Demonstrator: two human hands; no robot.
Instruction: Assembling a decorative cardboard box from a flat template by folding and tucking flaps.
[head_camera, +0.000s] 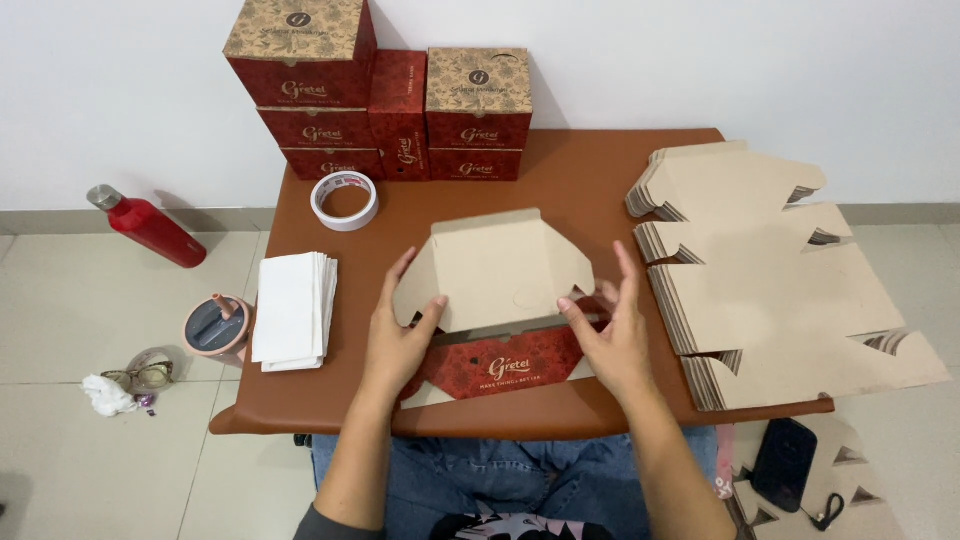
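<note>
- Your left hand (395, 335) and right hand (612, 335) both grip one box blank (495, 300) at the near middle of the brown table (590, 185); each thumb presses the raised kraft panel while the fingers spread loosely behind its side flaps.
- The blank looks only partly folded: its tan panel stands up, and the red printed face lies flat toward you.
- Just right of your hands, a thick stack of flat blanks (770, 290) waits unfolded, fanned across the table's right side.
- To the left lies a pile of white sheets (292, 310), with a tape roll (345, 200) farther back.
- At the far edge, finished red boxes (385, 95) stand stacked against the white wall.
- On the tiled floor at left sit a red bottle (148, 225), a pink cup (215, 328) and glasses (145, 376).
</note>
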